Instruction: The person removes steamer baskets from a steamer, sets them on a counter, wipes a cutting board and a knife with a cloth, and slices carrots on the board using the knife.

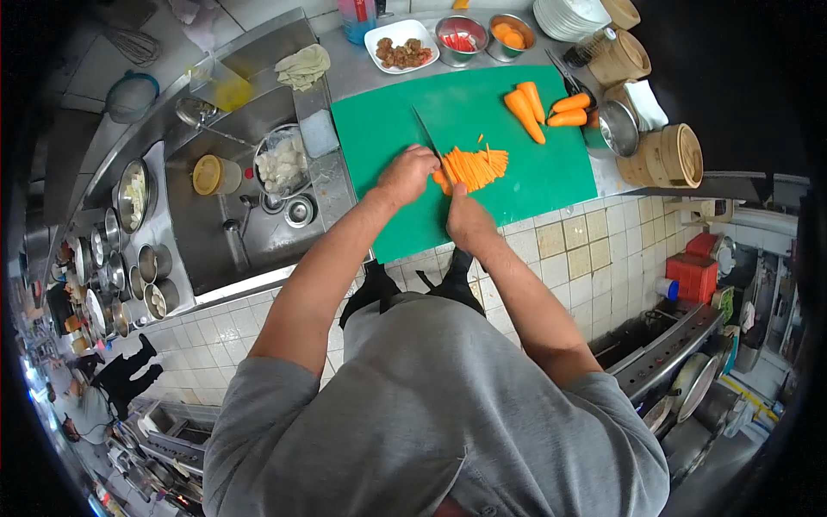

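Observation:
On the green cutting board, my right hand is wrapped around the handle of a kitchen knife, whose blade points away from me. My left hand is closed with curled fingertips against the left side of the blade, pressing on a bit of carrot that shows beside it. Just right of the blade lies a pile of carrot strips, with one small carrot scrap apart from it. Several whole peeled carrots rest at the board's far right.
Behind the board stand a white dish of brown food and two metal bowls. A metal pot and bamboo steamers border the right side. At left is a sink holding a colander of white food. Another person is at far left.

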